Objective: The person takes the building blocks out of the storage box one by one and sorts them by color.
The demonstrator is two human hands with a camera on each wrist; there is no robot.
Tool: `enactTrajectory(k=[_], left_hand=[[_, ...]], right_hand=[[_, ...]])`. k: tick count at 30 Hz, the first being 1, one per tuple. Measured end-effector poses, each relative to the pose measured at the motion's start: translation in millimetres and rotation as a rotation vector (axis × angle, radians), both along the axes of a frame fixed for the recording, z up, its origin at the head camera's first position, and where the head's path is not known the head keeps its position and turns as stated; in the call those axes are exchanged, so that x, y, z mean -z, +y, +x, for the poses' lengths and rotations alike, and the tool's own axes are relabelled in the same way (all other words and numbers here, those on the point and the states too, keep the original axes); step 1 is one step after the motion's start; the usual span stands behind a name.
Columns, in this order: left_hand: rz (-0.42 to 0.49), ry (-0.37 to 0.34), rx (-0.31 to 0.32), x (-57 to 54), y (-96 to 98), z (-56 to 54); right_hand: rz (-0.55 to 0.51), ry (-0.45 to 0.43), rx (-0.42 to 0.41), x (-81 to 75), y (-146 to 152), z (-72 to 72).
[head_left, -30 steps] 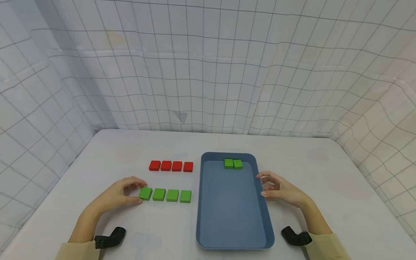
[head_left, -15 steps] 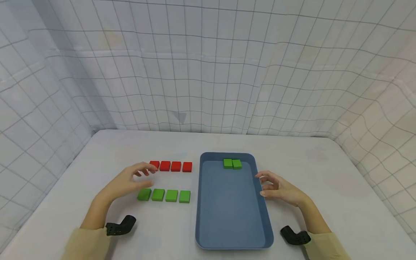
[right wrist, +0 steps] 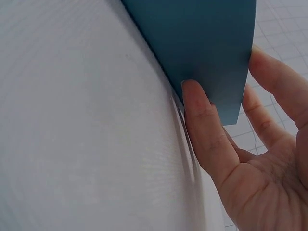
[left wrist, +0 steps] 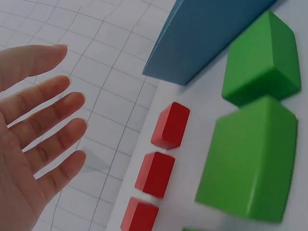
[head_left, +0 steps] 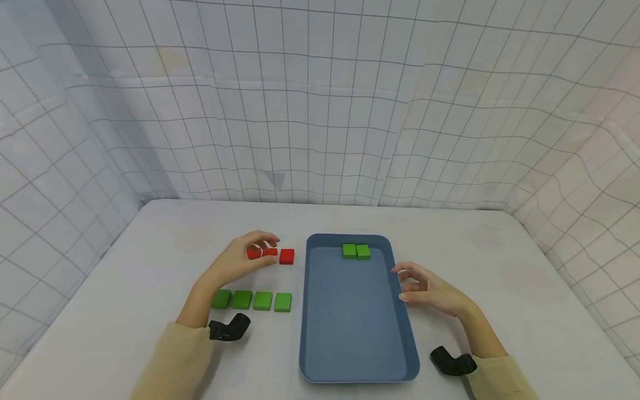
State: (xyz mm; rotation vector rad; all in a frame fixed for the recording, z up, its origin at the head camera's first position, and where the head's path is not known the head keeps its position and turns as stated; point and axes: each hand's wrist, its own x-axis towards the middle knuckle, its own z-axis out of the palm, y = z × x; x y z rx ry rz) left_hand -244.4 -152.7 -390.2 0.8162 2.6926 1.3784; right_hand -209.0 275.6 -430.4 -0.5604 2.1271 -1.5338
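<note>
Fingers spread and slightly bent, my left hand [head_left: 237, 262] hovers over the row of red blocks and holds nothing; in the left wrist view its fingers [left wrist: 53, 115] appear apart from them. The rightmost red block [head_left: 286, 256] lies in plain sight, two more show between thumb and fingers, and the row's left end is hidden by the hand. A row of several green blocks [head_left: 262, 300] lies nearer to me. My right hand [head_left: 434, 290] rests loosely at the right side of a blue tray [head_left: 360, 322], its thumb [right wrist: 197, 103] against the outer wall.
Two green blocks [head_left: 356, 251] sit side by side at the far end inside the tray. A white table [head_left: 460, 239] bears everything, with a white grid-patterned curtain [head_left: 320, 111] behind and at both sides. Each wrist wears a black camera mount [head_left: 230, 328].
My left hand has left the leftmost green block and moved right and away from me, over the red blocks. The right hand stays at the tray's side.
</note>
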Motion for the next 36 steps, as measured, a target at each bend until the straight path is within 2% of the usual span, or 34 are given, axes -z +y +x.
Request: enactTrajectory(k=[5,11,15,22,28,36], left_hand=[[0.081,-0.006,0.020,-4.8,20.3,-7.4],[0.128,-0.029,0.031,-10.3,43.6,-14.3],[0.157,-0.027,0.060,-7.2,59.4,-22.0],[0.194,-0.003,0.104,-2.9,85.6,-29.2],[0.189,0.008,0.105,2.6,103.1,-32.3],[0.114,0.055,0.115,12.2,121.8,-36.4]], right_hand=[[0.009,0.003,0.007,-0.2,0,0.6],[0.006,0.003,0.003,-0.2,0,0.1],[-0.002,-0.003,0.001,-0.1,1,-0.2],[-0.012,-0.004,-0.004,1.0,0,-0.7],[-0.016,-0.007,-0.005,1.8,1,-0.7],[-0.009,-0.002,-0.005,2.0,1,-1.4]])
